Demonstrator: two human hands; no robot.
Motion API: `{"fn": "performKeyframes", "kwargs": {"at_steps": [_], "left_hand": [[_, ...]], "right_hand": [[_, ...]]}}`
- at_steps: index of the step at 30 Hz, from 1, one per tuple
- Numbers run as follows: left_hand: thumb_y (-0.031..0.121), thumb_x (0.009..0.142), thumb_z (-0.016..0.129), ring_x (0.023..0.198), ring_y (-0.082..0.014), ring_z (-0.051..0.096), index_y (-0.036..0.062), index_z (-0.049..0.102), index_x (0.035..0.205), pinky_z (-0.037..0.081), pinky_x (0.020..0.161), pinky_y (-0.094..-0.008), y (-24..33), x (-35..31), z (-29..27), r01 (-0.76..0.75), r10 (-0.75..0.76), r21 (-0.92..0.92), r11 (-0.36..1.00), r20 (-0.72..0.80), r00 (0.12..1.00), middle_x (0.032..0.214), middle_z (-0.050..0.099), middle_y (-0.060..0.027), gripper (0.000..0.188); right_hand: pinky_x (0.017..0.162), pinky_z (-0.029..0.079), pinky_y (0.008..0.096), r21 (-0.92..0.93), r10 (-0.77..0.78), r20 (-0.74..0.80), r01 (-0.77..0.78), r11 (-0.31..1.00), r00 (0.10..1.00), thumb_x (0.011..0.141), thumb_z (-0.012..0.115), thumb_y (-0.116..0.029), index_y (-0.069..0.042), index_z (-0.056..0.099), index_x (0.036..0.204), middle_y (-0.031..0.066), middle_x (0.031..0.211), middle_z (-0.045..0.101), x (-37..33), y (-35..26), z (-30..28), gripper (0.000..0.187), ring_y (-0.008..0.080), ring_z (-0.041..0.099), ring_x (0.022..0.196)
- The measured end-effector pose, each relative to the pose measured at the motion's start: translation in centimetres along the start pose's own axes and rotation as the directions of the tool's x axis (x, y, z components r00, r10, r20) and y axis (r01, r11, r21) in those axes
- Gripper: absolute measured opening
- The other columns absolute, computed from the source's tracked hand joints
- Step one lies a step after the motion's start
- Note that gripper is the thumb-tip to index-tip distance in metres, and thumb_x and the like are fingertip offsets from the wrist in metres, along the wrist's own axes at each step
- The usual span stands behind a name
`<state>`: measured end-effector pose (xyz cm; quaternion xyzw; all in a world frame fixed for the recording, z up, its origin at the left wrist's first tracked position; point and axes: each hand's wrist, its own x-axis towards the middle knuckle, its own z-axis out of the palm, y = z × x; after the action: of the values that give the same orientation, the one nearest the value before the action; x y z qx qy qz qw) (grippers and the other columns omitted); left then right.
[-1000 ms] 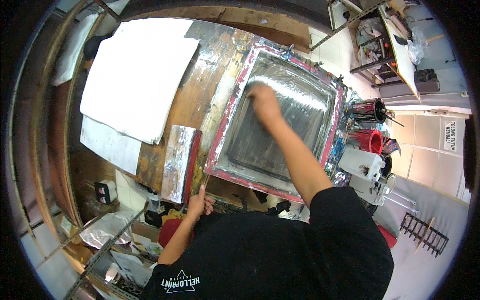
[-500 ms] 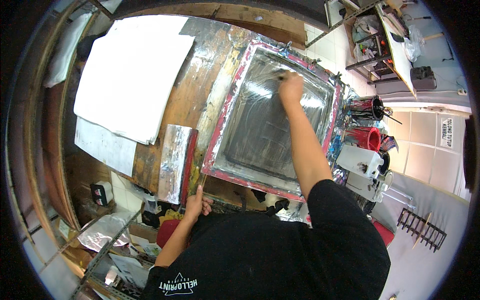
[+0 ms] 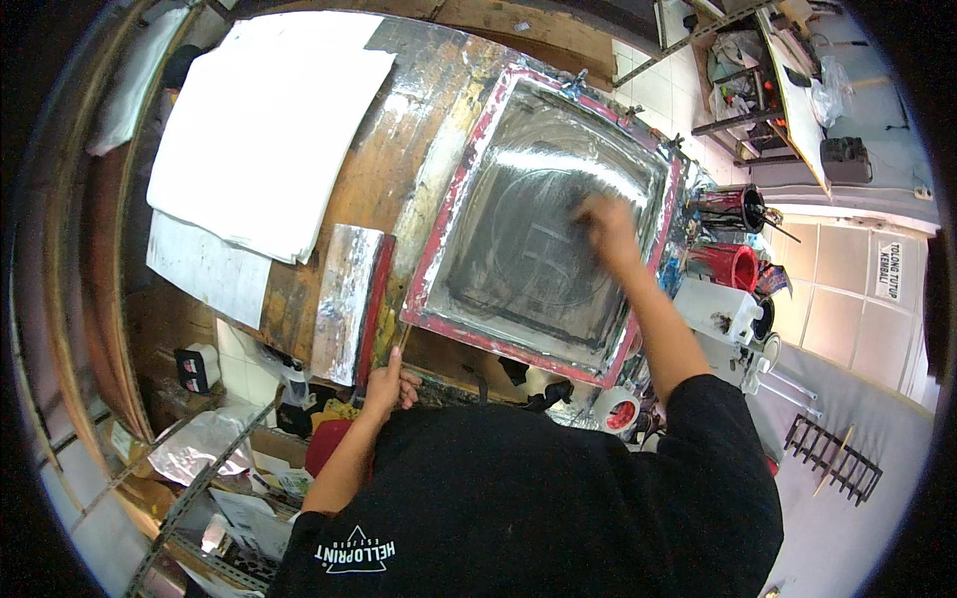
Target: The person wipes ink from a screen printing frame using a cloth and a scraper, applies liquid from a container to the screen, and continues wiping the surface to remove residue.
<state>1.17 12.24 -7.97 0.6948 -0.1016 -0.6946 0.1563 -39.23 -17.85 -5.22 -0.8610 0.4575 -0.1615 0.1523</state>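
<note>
1. Here, my right hand (image 3: 606, 221) lies on the mesh of the screen-printing frame (image 3: 543, 224), right of centre in the frame. It is blurred; the fingers look bunched, perhaps round a small rag, but I cannot tell what, if anything, it grips.
2. The frame sits flat on the worn wooden table (image 3: 399, 149), centre of the view, red-taped border up. I judge it lies flat so the mesh can take pressure from above.
3. My left hand (image 3: 387, 384), lower centre-left, is curled against the near table edge, fingers folded, holding nothing I can make out. I take it to be bracing me while the other arm reaches.
4. A foil-wrapped block with a red edge (image 3: 351, 302) lies just beside the frame's left border.
5. White fabric sheets (image 3: 264, 130) are stacked upper left, well apart from the wet mesh.
6. Red and black pots (image 3: 731, 239) stand along the right, near the frame.
7. A faint circular design shows in the mesh, too smeared to read.
8. My dark shirt (image 3: 538, 508) hides the table's near side.
</note>
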Motion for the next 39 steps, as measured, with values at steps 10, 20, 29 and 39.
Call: {"fn": "performKeyframes", "kwargs": {"at_steps": [10, 20, 29, 39], "left_hand": [[0.075, 0.093, 0.035, 0.040, -0.0181, 0.053, -0.0093, 0.066, 0.082, 0.041, 0.039, -0.0294, -0.1, 0.0, -0.1, 0.003, -0.002, 0.004, 1.000, -0.012, 1.000, 0.054, 0.058, -0.0132, 0.090], [0.076, 0.092, 0.035, 0.040, -0.0167, 0.052, -0.0087, 0.066, 0.084, 0.041, 0.039, -0.0287, -0.6, 0.4, -0.1, 0.000, 0.000, -0.001, 1.000, 0.016, 1.000, 0.053, 0.057, -0.0115, 0.090], [0.074, 0.093, 0.034, 0.041, -0.0161, 0.053, -0.0070, 0.066, 0.087, 0.041, 0.039, -0.0273, -0.5, 0.5, -0.4, -0.039, 0.040, 0.060, 0.997, -0.007, 0.999, 0.055, 0.059, -0.0108, 0.087], [0.075, 0.093, 0.031, 0.039, -0.0157, 0.051, -0.0054, 0.066, 0.085, 0.040, 0.039, -0.0272, -0.7, 0.7, 0.2, -0.019, 0.019, 0.045, 0.999, -0.004, 1.000, 0.054, 0.058, -0.0097, 0.088]], "right_hand": [[0.091, 0.047, 0.0422, 0.163, -0.112, 0.177, 0.083, 0.983, 0.978, 0.070, 0.060, 0.005, -0.008, 0.068, 0.102, 0.0153, 0.112, 0.061, 1.0, -15.3, 7.1, 0.035, 0.0367, 0.056, 0.100], [0.083, 0.050, 0.0498, -0.097, 0.513, 0.237, -0.505, 0.857, 0.825, 0.071, 0.065, -0.002, -0.007, 0.067, 0.108, 0.0215, 0.102, 0.061, -14.5, -12.9, -0.4, 0.037, 0.0423, 0.061, 0.095], [0.088, 0.046, 0.0449, 0.287, -0.044, 0.156, -0.002, 0.958, 0.987, 0.077, 0.060, -0.003, -0.005, 0.065, 0.103, 0.0159, 0.101, 0.056, -1.8, -19.8, 6.5, 0.027, 0.0364, 0.054, 0.102], [0.080, 0.049, 0.0490, -0.170, 0.397, 0.129, -0.374, 0.912, 0.909, 0.077, 0.058, 0.001, -0.004, 0.063, 0.102, 0.0209, 0.093, 0.057, -17.7, -10.7, -0.7, 0.026, 0.0395, 0.060, 0.092]]}}
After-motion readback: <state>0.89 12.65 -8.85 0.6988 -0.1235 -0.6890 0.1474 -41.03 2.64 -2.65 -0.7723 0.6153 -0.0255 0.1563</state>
